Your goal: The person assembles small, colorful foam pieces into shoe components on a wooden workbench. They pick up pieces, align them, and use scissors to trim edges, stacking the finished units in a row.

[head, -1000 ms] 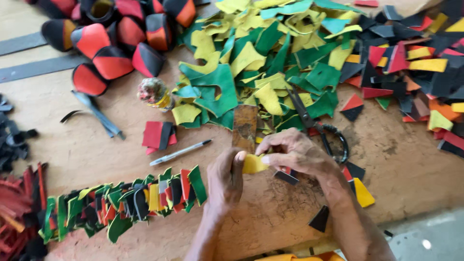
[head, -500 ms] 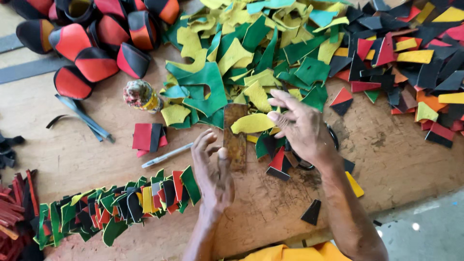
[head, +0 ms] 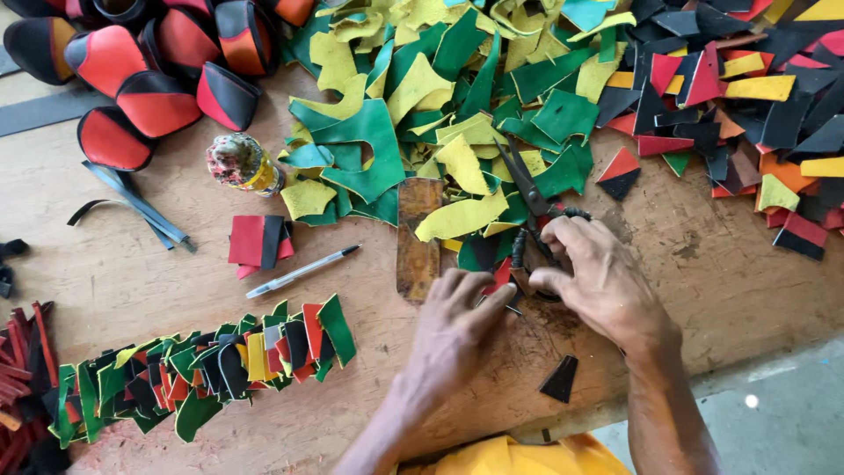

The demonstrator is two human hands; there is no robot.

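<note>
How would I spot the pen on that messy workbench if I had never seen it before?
Start at the long row of overlapping green, red and yellow leather pieces near the wooden table's front edge. Just above it, below a small red and black stack, lies the pen: the only thin, pale, straight stick, dark-tipped.

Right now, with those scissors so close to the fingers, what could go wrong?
The right hand grips the scissors while the left hand touches a red piece right beside the handles, so fingers might get pinched or nicked. The blades point into the loose green and yellow scraps and could snag them.
</note>
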